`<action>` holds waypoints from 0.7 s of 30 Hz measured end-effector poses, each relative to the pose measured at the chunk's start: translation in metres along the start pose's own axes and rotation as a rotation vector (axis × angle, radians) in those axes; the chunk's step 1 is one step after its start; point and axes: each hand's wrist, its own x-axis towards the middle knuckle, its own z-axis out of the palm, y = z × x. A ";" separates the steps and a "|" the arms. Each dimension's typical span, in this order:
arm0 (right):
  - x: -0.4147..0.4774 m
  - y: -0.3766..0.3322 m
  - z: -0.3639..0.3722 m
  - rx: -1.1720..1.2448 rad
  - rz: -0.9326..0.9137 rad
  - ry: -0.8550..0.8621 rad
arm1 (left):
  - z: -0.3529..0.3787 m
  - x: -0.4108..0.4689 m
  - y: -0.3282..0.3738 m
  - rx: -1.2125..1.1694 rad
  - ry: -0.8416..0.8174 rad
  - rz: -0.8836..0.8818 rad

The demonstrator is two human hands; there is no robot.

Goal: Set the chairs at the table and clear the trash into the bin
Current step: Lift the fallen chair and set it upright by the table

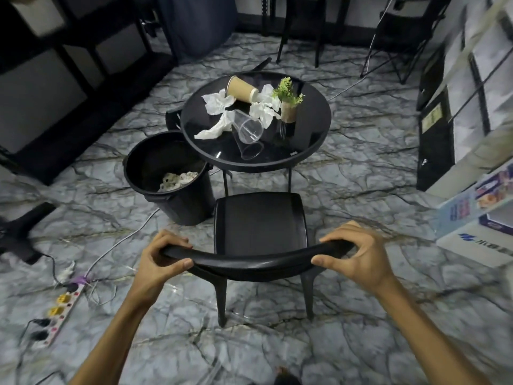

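Beyond the fingers [177, 241] of both hands, curled tight around the chair [261, 218] backrest, stands the littered table [311, 151]; pushing too far left could knock the bin [166, 173] beside it.

chair [261, 218]: plain black
table [311, 140]: glossy black
bin [183, 204]: black
paper cup [242, 89]: tan with a white base
plastic cup [248, 132]: clear
napkins [218, 102]: white
plant [287, 91]: green
floor [361, 176]: grey marble pattern with dark veins
power strip [59, 312]: white with yellow sockets
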 end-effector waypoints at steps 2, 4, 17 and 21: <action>-0.007 -0.001 0.005 0.007 0.008 0.004 | -0.006 -0.007 -0.005 -0.002 -0.021 -0.012; -0.015 -0.002 0.004 0.021 0.021 -0.001 | -0.007 -0.013 -0.009 -0.008 -0.055 -0.044; -0.034 -0.019 0.001 -0.006 0.197 -0.132 | -0.004 -0.043 -0.005 -0.041 -0.055 -0.109; -0.035 -0.019 -0.001 -0.024 0.232 -0.154 | -0.002 -0.048 -0.002 -0.027 -0.026 -0.104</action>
